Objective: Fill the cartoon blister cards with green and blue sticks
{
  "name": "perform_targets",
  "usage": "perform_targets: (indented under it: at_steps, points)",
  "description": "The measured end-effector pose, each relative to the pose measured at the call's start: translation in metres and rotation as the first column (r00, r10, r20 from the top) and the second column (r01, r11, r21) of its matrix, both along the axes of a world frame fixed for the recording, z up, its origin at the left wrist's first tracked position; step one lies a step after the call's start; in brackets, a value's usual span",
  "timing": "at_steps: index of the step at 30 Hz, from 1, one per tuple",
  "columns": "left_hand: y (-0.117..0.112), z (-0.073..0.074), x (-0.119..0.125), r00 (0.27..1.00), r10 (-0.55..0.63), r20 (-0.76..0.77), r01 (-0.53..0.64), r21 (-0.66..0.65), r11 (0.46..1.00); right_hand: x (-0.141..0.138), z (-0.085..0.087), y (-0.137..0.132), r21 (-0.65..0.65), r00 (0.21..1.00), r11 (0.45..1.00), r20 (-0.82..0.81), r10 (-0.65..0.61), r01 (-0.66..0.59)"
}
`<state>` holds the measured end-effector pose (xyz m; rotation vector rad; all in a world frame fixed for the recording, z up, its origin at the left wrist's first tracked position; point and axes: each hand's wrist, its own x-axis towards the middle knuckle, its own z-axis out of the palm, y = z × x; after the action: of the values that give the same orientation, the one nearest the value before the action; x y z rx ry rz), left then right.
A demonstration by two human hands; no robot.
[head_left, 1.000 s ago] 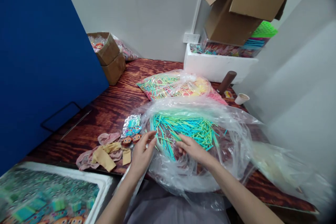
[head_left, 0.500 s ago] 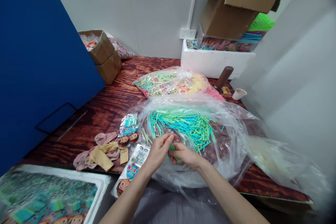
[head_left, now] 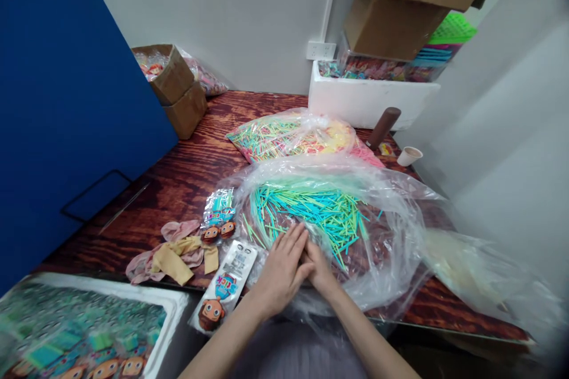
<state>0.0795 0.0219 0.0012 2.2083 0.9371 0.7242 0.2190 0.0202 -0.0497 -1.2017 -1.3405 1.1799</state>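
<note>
My left hand [head_left: 282,269] lies flat with its fingers stretched out, resting over my right hand [head_left: 320,275] at the near edge of a large clear plastic bag [head_left: 393,219]. The left hand covers my right hand's fingers. The bag is spread open on the wooden table [head_left: 186,166] and holds a heap of thin blue and green sticks [head_left: 311,207], just beyond my fingertips. A small printed cartoon packet [head_left: 226,284] lies at my left wrist. Another such packet [head_left: 219,213] lies further up.
Pink and tan limp scraps [head_left: 173,251] lie left of the packets. A second bag of mixed coloured sticks [head_left: 293,133], a white foam box [head_left: 368,100], a brown cylinder [head_left: 383,125] and a paper cup [head_left: 409,156] stand behind. Cardboard boxes [head_left: 178,92], a blue panel [head_left: 66,100] and a packet tray [head_left: 175,308] are on the left.
My hands drew back from the stick heap and came together at the bag's near edge. The left hand now lies flat over the right. A packet has come into view beside my left wrist.
</note>
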Motion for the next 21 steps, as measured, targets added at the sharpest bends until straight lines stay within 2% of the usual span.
perform_targets:
  at_steps: [2,4,7,10,12,14,21]
  points:
    - [-0.002,-0.001,-0.010,0.997,0.078,-0.005,-0.078,0.009,0.997,0.001,0.001,-0.002,-0.016,1.000,1.000,0.030,0.003,-0.003]
    - [-0.004,-0.002,-0.032,0.971,0.239,0.011,-0.240,0.020,0.971,0.004,0.004,-0.004,-0.034,0.997,0.999,0.071,0.009,-0.007]
    - [-0.011,-0.012,-0.072,0.860,0.511,-0.008,-0.508,0.096,0.856,0.007,0.007,-0.007,-0.050,0.994,0.999,0.107,-0.002,0.008]
    - [-0.021,-0.030,-0.101,0.740,0.666,-0.092,-0.632,0.241,0.736,0.008,0.008,-0.010,-0.035,0.992,0.999,0.122,-0.009,0.013]
    - [-0.026,-0.040,-0.108,0.680,0.717,-0.151,-0.657,0.308,0.688,0.008,0.008,-0.011,-0.029,0.993,0.999,0.115,-0.011,0.014]
    - [-0.028,-0.046,-0.109,0.644,0.741,-0.189,-0.671,0.327,0.666,0.008,0.008,-0.011,-0.024,0.994,1.000,0.106,-0.009,0.011]
    - [-0.015,-0.049,-0.113,0.641,0.761,-0.096,-0.743,0.171,0.647,0.008,0.003,-0.013,-0.026,0.995,0.999,0.100,-0.016,0.019]
